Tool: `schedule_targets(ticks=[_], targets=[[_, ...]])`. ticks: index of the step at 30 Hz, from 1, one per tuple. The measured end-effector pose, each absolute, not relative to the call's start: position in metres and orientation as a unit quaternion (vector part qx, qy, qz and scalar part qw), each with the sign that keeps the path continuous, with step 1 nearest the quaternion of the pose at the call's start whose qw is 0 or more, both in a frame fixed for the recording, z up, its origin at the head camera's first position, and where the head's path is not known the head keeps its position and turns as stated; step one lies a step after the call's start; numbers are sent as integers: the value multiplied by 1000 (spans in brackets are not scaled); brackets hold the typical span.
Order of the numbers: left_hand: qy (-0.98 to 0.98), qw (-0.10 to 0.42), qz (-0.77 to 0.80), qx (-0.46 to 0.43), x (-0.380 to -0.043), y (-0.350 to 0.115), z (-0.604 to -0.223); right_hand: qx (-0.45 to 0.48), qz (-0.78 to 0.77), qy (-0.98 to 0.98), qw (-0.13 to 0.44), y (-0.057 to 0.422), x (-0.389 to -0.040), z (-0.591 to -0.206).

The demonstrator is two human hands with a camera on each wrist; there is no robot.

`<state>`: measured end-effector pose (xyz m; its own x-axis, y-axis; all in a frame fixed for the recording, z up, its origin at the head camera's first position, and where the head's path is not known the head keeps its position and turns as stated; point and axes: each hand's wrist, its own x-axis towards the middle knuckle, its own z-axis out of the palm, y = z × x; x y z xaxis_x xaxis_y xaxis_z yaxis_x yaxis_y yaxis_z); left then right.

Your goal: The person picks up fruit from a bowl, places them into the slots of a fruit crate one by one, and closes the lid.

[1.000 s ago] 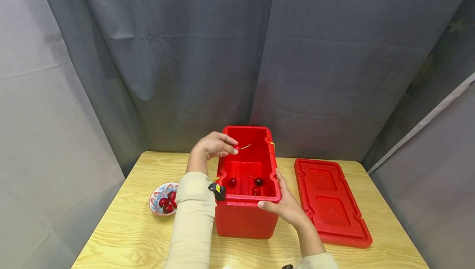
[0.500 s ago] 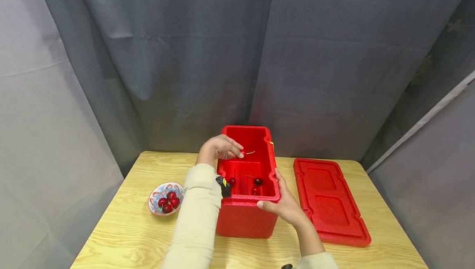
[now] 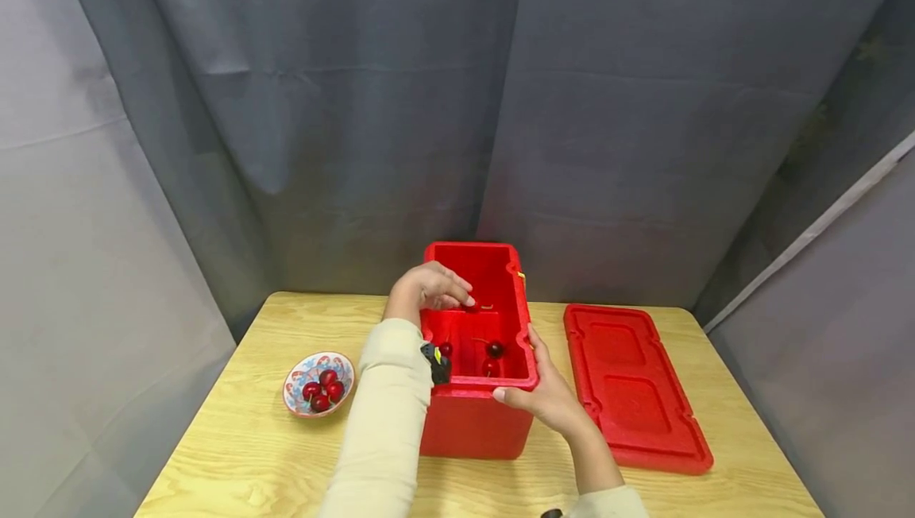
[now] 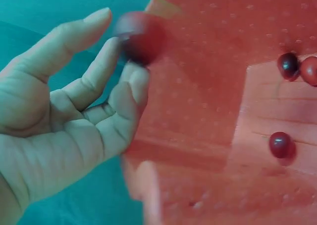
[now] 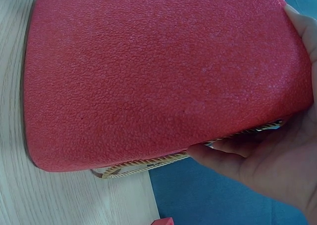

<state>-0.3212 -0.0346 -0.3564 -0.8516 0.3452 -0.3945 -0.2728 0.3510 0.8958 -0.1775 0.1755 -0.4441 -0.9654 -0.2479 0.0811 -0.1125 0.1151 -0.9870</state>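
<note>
My left hand [image 3: 434, 286] reaches over the left side of a red foam box [image 3: 475, 423]. In the left wrist view its thumb and fingers stand apart, loosely bent. A cherry [image 4: 143, 36] is just beyond the fingertips, blurred while the hand is sharp, so it appears loose. The head view shows this cherry [image 3: 472, 307] just below the fingers, with its stem to the right. Three more cherries [image 3: 495, 349] lie on the box floor. My right hand [image 3: 550, 399] grips the box's near right corner, thumb on the front rim, fingers along the side by a twisted cord [image 5: 143, 164].
A patterned bowl [image 3: 295, 399] with several cherries [image 3: 320, 403] stands left of the box on the wooden table [image 3: 236, 423]. The red lid [image 3: 636, 391] lies flat at the right. A grey curtain [image 3: 372, 144] hangs behind the table.
My left hand has moved right and slightly down into the box opening. The cherry has gone from between the fingertips to just below them. My right hand keeps its grip on the box.
</note>
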Motion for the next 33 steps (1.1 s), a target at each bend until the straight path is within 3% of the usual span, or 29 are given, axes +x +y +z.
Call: schedule_targets(ticks=[11,21,33], targets=[[807,181,557,80,-292,-52,-324,-105,-661,742,42,182,-177,-459],[840,39,531,103,-253,-70,-340,-116,-657,744,36,179,-178,-459],[842,-16,530,93,-223,-86,-363,-114,-661,741,38,180,-178,-459]])
